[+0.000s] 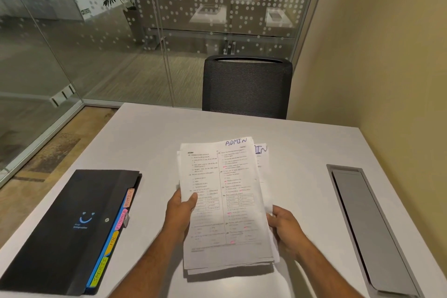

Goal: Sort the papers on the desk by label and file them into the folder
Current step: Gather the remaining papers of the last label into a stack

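Head view: only camera; all entries below read from it.
Left hand (182,210): grips the left edge of the stack of papers (225,203), thumb curled over the top sheet, fingers hidden beneath.
Right hand (285,226): holds the right edge of the same stack, lower down than the left; fingers curled round the edge, thumb lying along it.
Stack position: between the two hands, lifted off the white desk (302,147), far end tipped away from the person; a shadow shows under its near end.
Top sheet: printed text in two columns, handwritten "ADMIN" at the far right corner. A second sheet (261,152) juts out beyond the right hand, showing part of a similar label.
Folder (70,227): black, closed, lying flat on the desk to the outside of the left hand, well apart from the stack. Coloured tabs (121,222) along the edge nearest that hand read ADMIN, FINANCE, HR, SPORTS.
Handling judgement: light, thin, limp sheets; loosely squared, edges staggered, so they could slide or fan apart. Both hands on opposite edges keep the stack from sagging.
Hold point judgement: to take the top sheet, pinch a corner near the right hand while the left hand steadies the rest.
Step judgement: reading labels; nothing visibly filed yet.
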